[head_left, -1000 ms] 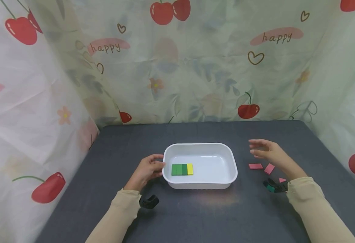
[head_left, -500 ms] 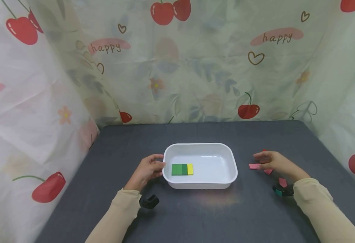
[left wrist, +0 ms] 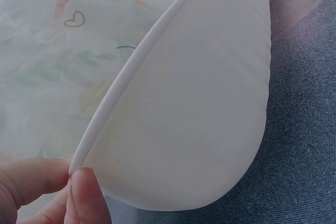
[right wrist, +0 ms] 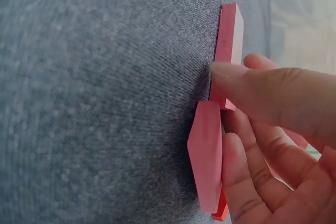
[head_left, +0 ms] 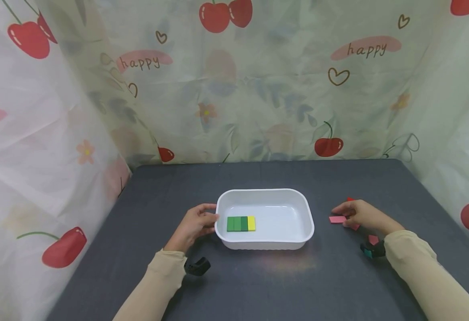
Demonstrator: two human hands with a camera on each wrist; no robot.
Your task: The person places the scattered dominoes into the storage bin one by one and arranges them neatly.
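My left hand (head_left: 192, 225) pinches the left rim of a white plastic tub (head_left: 282, 192), thumb outside, as the left wrist view shows. Inside the tub lies a row of green blocks (head_left: 237, 224) ending in a yellow block (head_left: 251, 223). On the right, my right hand (head_left: 364, 217) pinches a flat pink block (right wrist: 227, 35) between thumb (right wrist: 231, 74) and forefinger, the block low at the table. Its other fingers curl beside a second pink block (right wrist: 205, 150), which touches the first one's end in the right wrist view.
A red block (head_left: 350, 199) shows behind the right hand, and another pink block (head_left: 373, 240) lies near that wrist. Dark grey cloth covers the table (head_left: 258, 285). A patterned curtain (head_left: 258, 125) stands along the back and sides.
My right hand has come down and toward me from above the table onto the pink block, uncovering the red block behind. My left hand and the tub have stayed put.
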